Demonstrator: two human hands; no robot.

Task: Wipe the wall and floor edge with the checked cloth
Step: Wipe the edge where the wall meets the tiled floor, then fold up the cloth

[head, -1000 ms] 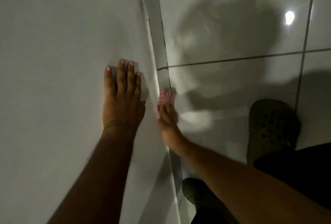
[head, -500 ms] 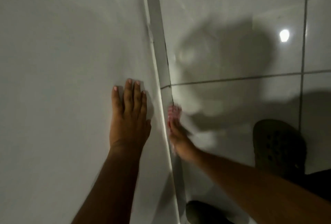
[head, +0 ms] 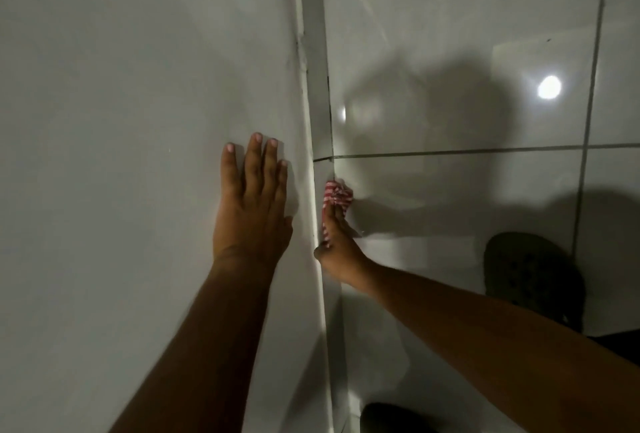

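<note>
A plain white wall (head: 138, 86) fills the left half of the head view and meets the glossy tiled floor (head: 450, 34) along a narrow skirting strip (head: 317, 86). My left hand (head: 252, 204) lies flat on the wall, fingers straight and pointing up the frame, holding nothing. My right hand (head: 337, 245) presses a red-and-white checked cloth (head: 336, 199) against the skirting strip just below a grout line. The cloth bunches out past my fingertips; the rest is hidden under the hand.
Dark clogs are on the floor: one at the right (head: 533, 277), one at the bottom edge (head: 394, 418). Grout lines (head: 485, 150) cross the tiles. A lamp reflection (head: 549, 87) and my shadow lie on the floor.
The view has shifted along the wall. My right hand with the cloth has slid along the skirting strip, staying just below the grout line. My left hand stays flat on the wall.
</note>
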